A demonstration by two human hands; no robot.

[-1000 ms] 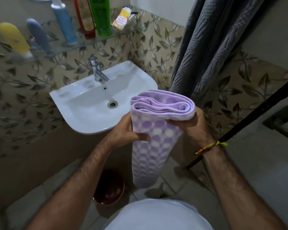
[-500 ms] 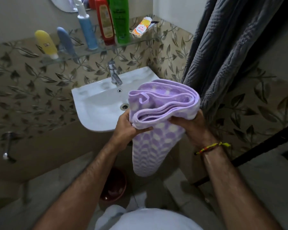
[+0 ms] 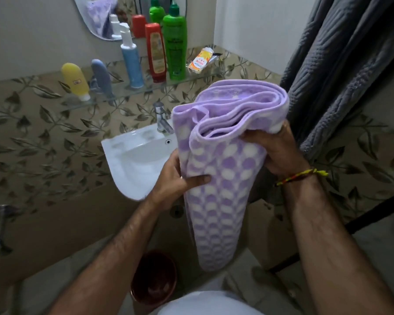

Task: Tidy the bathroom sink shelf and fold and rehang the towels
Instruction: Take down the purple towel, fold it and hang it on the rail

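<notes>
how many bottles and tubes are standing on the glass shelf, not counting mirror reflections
5, left to right: yellow tube, grey-blue tube, blue pump bottle, red bottle, green bottle. A yellow packet lies flat at the right end, not counted. None seem hidden.

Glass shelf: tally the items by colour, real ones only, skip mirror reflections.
Yellow: 2, tube, packet
Blue: 2, tube, pump bottle
Red: 1, bottle
Green: 1, bottle
Total: 6
</notes>
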